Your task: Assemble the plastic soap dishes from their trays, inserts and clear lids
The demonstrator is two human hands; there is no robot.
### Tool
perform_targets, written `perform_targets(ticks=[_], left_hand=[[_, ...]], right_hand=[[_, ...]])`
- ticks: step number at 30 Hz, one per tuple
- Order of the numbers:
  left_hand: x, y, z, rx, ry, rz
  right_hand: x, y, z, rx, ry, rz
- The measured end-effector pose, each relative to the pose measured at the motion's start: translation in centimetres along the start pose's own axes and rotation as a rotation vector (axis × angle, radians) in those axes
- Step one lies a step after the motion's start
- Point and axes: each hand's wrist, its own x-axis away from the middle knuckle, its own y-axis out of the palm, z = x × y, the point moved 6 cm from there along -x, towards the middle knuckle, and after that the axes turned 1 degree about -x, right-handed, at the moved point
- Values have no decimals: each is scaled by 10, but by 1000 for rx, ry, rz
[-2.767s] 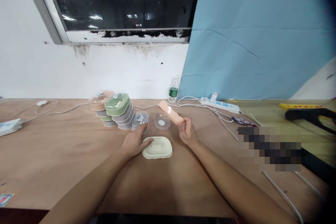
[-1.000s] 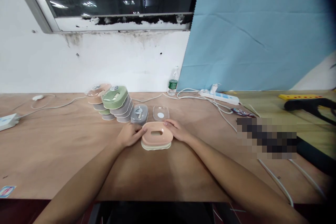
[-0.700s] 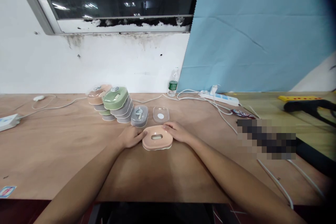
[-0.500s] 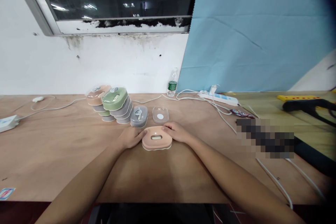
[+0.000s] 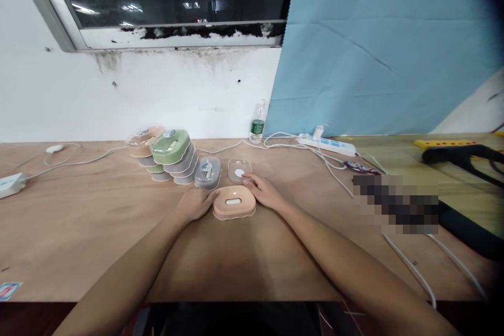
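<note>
A peach soap dish (image 5: 234, 207), rounded with a pale slot in its middle, lies on the table in front of me. My left hand (image 5: 196, 203) holds its left side, thumb against the upper left edge; the other fingers are partly hidden. Just off the dish's right side is my right hand (image 5: 264, 190), fingers apart and stretched toward a clear lid (image 5: 232, 164). That lid lies flat behind the dish and bears a white round sticker (image 5: 239, 172). The right fingertips reach its near right edge; whether they touch it I cannot tell.
A grey lidded dish (image 5: 207, 172) stands behind my left hand, beside stacks of green (image 5: 171, 146), peach and grey ones. Farther back are a water bottle (image 5: 258, 126) and a power strip (image 5: 326, 144) with white cables. A black-handled object (image 5: 468, 228) lies at the right.
My right hand has let go of the peach soap dish's right side and moved up toward the clear lid. My left hand stays at the dish.
</note>
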Motion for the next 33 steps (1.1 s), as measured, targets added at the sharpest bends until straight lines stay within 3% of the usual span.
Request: perform_targets(ticks=[7,12,15,19,23,27,33], left_hand=[[-2,-1,-6,0,-35,38],[1,-11,-3,55,-10,205],[4,-16,1,129,11,285],[7,-19,7,159,88,298],[9,-22,10,108,133,308],[11,-22,12,168,158,346],[9,-13,12,176,150,248]], right_hand=[[-6,-5,13,156,-17,-21],[-2,-20,13,116,84,238],[5,-24,2,-5,9,319],[16,-15,-21,-132,-125,202],[19,-11,-29,-88,-85,161],[13,-11,-22,5,-11,136],[4,-9,-5,37,101,27]])
